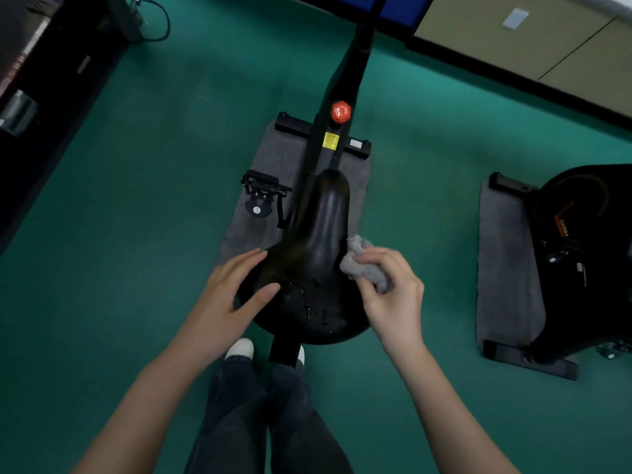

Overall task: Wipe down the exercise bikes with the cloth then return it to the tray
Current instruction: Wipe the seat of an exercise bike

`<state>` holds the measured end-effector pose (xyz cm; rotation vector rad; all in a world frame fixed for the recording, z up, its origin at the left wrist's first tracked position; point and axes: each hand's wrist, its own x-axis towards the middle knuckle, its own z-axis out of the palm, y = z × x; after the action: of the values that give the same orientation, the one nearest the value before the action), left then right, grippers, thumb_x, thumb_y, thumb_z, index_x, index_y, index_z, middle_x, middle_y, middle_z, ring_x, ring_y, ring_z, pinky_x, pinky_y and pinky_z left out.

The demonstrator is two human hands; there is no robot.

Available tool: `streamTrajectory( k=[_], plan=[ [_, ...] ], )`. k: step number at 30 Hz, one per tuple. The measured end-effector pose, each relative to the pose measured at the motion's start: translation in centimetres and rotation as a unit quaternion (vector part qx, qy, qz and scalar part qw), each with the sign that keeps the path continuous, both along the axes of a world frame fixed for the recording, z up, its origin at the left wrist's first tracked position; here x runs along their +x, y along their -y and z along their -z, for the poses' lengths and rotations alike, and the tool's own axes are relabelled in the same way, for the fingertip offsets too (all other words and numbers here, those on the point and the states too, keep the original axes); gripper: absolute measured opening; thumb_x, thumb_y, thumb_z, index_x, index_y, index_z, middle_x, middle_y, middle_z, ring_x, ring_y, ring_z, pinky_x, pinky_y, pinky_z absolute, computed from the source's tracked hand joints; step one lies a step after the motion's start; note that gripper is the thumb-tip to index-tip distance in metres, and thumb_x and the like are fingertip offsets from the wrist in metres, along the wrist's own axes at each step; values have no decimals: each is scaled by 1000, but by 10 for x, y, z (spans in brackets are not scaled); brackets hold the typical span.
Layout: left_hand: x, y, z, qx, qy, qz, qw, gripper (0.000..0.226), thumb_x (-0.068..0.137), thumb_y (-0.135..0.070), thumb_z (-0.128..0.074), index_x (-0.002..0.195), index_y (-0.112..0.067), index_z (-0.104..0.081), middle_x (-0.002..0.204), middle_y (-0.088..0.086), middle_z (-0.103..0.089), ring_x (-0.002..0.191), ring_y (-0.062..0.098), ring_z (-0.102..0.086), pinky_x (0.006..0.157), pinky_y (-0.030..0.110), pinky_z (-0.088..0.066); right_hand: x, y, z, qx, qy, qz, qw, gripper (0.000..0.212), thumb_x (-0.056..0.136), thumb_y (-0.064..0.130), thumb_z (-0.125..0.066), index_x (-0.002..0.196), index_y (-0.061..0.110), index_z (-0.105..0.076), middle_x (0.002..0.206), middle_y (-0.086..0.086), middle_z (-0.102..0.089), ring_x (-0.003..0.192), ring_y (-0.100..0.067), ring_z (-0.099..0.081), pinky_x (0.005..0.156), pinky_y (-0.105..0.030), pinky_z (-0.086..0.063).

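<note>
One saddle [321, 234] is mid-wipe, we judge: right hand [393, 295] grips the cloth [362, 265] at its edge, left hand [232, 295] lies flat; right bike [581, 251] and tray return seem left.

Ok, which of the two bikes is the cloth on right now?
The centre bike with the red knob: the right hand presses the grey cloth to its saddle. The bike at the right edge is untouched.

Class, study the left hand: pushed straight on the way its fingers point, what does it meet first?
The saddle. The left hand lies at its left edge, apparently touching, and its fingers aim across toward the narrow nose; contact height is hard to judge.
</note>
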<state>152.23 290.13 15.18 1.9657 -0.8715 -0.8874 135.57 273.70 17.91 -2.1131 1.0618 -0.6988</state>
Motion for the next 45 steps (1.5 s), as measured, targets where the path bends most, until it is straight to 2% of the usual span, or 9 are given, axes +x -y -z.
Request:
streamTrajectory(
  k=[7, 13, 18, 23, 28, 36, 38, 41, 45],
  plan=[
    [-4, 1, -4, -5, -14, -11, 1000, 62, 81, -57, -48, 136, -29, -46, 139, -19, -42, 133, 4, -34, 113, 33, -27, -43, -42, 4, -8, 66, -53, 996, 31, 67, -15, -63, 81, 11, -69, 97, 7, -67, 97, -17, -63, 87, -24, -46],
    [-9, 1, -5, -14, -8, -19, 1000, 63, 81, -54, -48, 137, -26, -46, 141, -15, -42, 134, 5, -34, 115, 38, -26, -30, 0, 18, 143, 89, 137, 976, 17, 77, -11, -68, 85, 4, -66, 93, -5, -68, 93, -14, -64, 90, -35, -50],
    [-11, 1, -3, -15, -3, -31, 999, 60, 80, -54, -48, 135, -30, -45, 140, -16, -43, 133, 5, -35, 114, 38, -28, -40, -30, 30, 178, 148, 243, 942, 26, 78, -10, -67, 83, 16, -63, 89, 8, -66, 90, -3, -62, 88, -20, -48],
    [-12, 0, -2, -16, -7, -33, 999, 56, 82, -52, -49, 134, -35, -44, 136, -22, -42, 132, 1, -35, 114, 36, -28, -40, -19, 42, 259, 195, 293, 900, 20, 83, -2, -66, 84, 17, -63, 91, -4, -65, 90, -19, -61, 91, -49, -50],
    [-12, -1, 1, -21, 1, -30, 999, 54, 81, -52, -51, 133, -39, -44, 135, -23, -43, 131, 3, -37, 114, 38, -29, -37, -17, 56, 324, 238, 321, 858, 19, 85, 4, -65, 81, 22, -62, 91, -13, -61, 87, -27, -57, 89, -61, -46],
    [-6, -3, 7, -32, 3, -17, 999, 61, 72, -54, -59, 129, -45, -42, 136, -17, -45, 131, 7, -39, 111, 43, -34, -50, -69, 55, 328, 269, 385, 820, 28, 84, 2, -63, 77, 29, -59, 82, -10, -53, 75, -24, -46, 69, -42, -39],
    [-4, -4, 8, -29, 3, -9, 1000, 67, 68, -54, -63, 131, -43, -43, 134, -24, -44, 130, 5, -39, 110, 40, -35, -50, -92, 49, 331, 258, 382, 824, 22, 79, 6, -65, 76, 27, -59, 77, -8, -52, 71, -22, -44, 65, -40, -39],
    [1, -4, 7, -23, 0, 12, 1000, 83, 58, -59, -68, 134, -41, -41, 133, -31, -40, 128, 0, -38, 106, 29, -35, -56, -113, 33, 279, 205, 338, 875, 27, 79, 0, -68, 77, 25, -60, 79, -1, -60, 73, -21, -53, 69, -44, -46],
    [11, -7, 10, -6, -12, 61, 998, 108, 48, -63, -75, 143, -39, -32, 142, -18, -37, 132, 1, -33, 106, 26, -32, -56, -88, 15, 108, 157, 331, 924, 26, 79, -7, -67, 91, 15, -62, 91, 16, -65, 91, -1, -61, 85, -21, -50]
  ],
)
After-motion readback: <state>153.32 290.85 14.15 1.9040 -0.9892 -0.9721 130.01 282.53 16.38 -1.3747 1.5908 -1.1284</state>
